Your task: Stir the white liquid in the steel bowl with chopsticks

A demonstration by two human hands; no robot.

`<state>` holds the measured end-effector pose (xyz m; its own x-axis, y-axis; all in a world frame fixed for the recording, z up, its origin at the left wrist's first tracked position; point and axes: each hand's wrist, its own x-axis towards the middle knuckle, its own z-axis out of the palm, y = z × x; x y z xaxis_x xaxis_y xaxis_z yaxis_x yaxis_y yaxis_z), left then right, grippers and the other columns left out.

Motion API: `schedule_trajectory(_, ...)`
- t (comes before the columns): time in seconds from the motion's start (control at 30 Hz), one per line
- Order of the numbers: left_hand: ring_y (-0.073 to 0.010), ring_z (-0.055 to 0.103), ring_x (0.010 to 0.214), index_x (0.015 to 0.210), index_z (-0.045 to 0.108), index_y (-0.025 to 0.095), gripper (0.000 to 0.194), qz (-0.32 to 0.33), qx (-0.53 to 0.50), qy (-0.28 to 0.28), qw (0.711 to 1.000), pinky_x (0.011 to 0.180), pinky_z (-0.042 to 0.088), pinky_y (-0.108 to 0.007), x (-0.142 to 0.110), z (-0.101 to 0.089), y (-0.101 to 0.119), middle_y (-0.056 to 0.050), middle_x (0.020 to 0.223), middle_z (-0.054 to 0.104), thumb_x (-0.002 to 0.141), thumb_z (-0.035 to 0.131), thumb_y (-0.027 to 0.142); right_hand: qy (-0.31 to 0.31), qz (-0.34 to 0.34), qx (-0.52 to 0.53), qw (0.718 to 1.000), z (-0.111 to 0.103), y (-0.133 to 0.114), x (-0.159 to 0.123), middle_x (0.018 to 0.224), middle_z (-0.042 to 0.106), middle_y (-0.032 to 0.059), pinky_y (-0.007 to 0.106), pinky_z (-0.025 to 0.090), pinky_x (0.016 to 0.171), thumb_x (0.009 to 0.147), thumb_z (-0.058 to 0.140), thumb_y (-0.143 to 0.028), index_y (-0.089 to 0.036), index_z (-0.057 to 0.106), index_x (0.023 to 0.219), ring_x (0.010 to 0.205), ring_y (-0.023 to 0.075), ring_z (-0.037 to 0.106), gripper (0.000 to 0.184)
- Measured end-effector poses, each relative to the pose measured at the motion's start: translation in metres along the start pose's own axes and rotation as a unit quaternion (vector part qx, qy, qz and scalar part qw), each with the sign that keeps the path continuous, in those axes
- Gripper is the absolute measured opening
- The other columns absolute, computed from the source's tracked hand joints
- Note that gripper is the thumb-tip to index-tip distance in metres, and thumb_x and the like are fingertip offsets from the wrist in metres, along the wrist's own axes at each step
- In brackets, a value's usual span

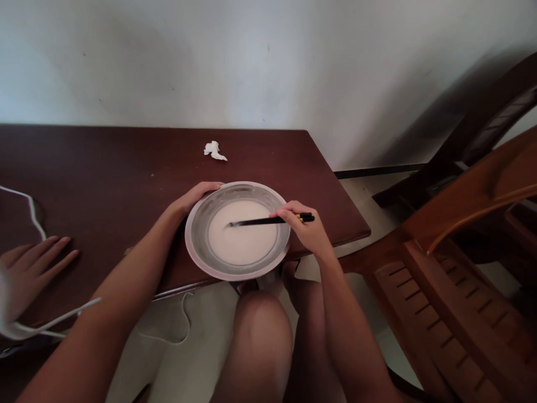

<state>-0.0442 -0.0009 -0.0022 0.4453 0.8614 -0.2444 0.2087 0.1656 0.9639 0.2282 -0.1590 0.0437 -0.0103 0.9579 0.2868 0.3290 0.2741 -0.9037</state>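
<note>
A wide metal basin (196,254) sits at the front edge of the dark wooden table, partly over the edge. Inside it lies a whitish liquid (243,243). My left hand (197,196) grips the basin's far left rim, its fingers partly hidden behind the wall. Over the right rim, my right hand (304,224) is closed round black chopsticks (260,221) with gold marks near the upper ends. Their tips dip into the liquid near its middle.
Crumpled white tissue (215,150) lies on the table (268,157) near the wall. Another person's hand (37,268) rests at the left, beside a white cable (31,207). A wooden chair (419,268) stands at the right. Another cable hangs below the table.
</note>
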Motion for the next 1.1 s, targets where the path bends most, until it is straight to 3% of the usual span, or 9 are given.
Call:
schedule_trajectory(0.17,-0.0286,0.072,0.089,0.088,0.078,0.018,0.032,-0.008,-0.014,-0.003,1.000,0.082,0.059,-0.034,0.000,0.000,0.000,-0.006,0.084,0.078,0.072,0.067,0.043,0.151,0.034,0.036,0.987,-0.012,0.002,-0.002,0.063,0.072,-0.0006,0.032,0.055,0.070,0.094,0.059,-0.049,-0.023,0.069,0.069,0.065,0.0161,0.071,0.038)
schedule_trajectory(0.23,-0.0294,0.071,0.090,0.087,0.077,0.017,0.031,-0.013,-0.008,0.008,1.000,0.081,0.059,-0.034,0.001,0.001,0.001,-0.007,0.082,0.077,0.070,0.067,0.042,0.124,0.050,0.062,0.989,-0.011,0.002,-0.004,0.057,0.070,-0.0014,0.032,0.056,0.067,0.094,0.058,-0.053,-0.023,0.068,0.069,0.060,0.0160,0.070,0.041)
schedule_trajectory(0.37,-0.0304,0.072,0.093,0.089,0.078,0.018,0.032,-0.014,0.004,0.011,1.000,0.083,0.059,-0.035,0.002,0.001,0.001,-0.007,0.084,0.077,0.072,0.065,0.042,0.001,0.027,0.049,0.998,-0.002,0.000,-0.003,0.078,0.079,0.0009,0.033,0.057,0.082,0.092,0.063,-0.048,-0.024,0.075,0.077,0.082,0.0173,0.074,0.030)
schedule_trajectory(0.57,-0.0313,0.072,0.095,0.089,0.080,0.018,0.031,-0.019,-0.007,0.017,1.000,0.082,0.059,-0.035,0.003,0.001,0.000,-0.007,0.087,0.080,0.072,0.066,0.040,0.145,0.041,0.037,0.988,-0.012,0.001,-0.002,0.064,0.074,-0.0008,0.032,0.056,0.074,0.094,0.059,-0.047,-0.023,0.071,0.070,0.068,0.0163,0.073,0.035)
schedule_trajectory(0.63,-0.0314,0.073,0.094,0.090,0.081,0.018,0.032,-0.020,-0.015,0.014,1.000,0.081,0.060,-0.035,0.004,0.001,-0.001,-0.008,0.087,0.080,0.072,0.066,0.040,0.118,0.048,0.057,0.990,-0.011,0.000,-0.003,0.060,0.073,-0.0013,0.032,0.056,0.070,0.094,0.058,-0.047,-0.023,0.070,0.070,0.063,0.0158,0.071,0.036)
schedule_trajectory(0.77,-0.0313,0.073,0.092,0.091,0.081,0.019,0.033,-0.020,-0.009,0.010,1.000,0.077,0.060,-0.034,0.007,0.000,-0.002,-0.007,0.084,0.079,0.071,0.066,0.041,0.006,0.018,0.033,0.999,-0.001,-0.002,-0.002,0.080,0.081,0.0008,0.033,0.056,0.083,0.092,0.062,-0.044,-0.025,0.076,0.077,0.083,0.0174,0.074,0.029)
schedule_trajectory(0.87,-0.0297,0.072,0.091,0.089,0.078,0.020,0.029,-0.030,-0.012,0.011,0.999,0.076,0.058,-0.032,0.006,0.000,-0.002,-0.007,0.084,0.079,0.074,0.064,0.040,0.057,0.010,0.010,0.998,-0.003,0.000,0.000,0.083,0.079,0.0007,0.034,0.055,0.086,0.092,0.062,-0.043,-0.025,0.075,0.076,0.086,0.0174,0.073,0.028)
schedule_trajectory(0.97,-0.0271,0.070,0.091,0.091,0.076,0.017,0.026,-0.038,-0.048,0.002,0.998,0.077,0.056,-0.030,0.006,0.000,-0.004,-0.006,0.083,0.078,0.078,0.063,0.036,0.131,0.033,0.045,0.990,-0.008,0.000,-0.001,0.065,0.073,-0.0016,0.033,0.056,0.074,0.094,0.059,-0.046,-0.024,0.070,0.071,0.068,0.0159,0.071,0.034)
schedule_trajectory(1.1,-0.0233,0.068,0.089,0.097,0.073,0.012,0.027,-0.031,-0.071,-0.012,0.997,0.079,0.054,-0.027,0.007,-0.001,-0.007,-0.003,0.084,0.078,0.083,0.061,0.032,0.035,0.032,0.051,0.998,-0.003,-0.004,-0.004,0.071,0.076,-0.0002,0.033,0.055,0.075,0.092,0.060,-0.045,-0.025,0.073,0.071,0.074,0.0169,0.072,0.032)
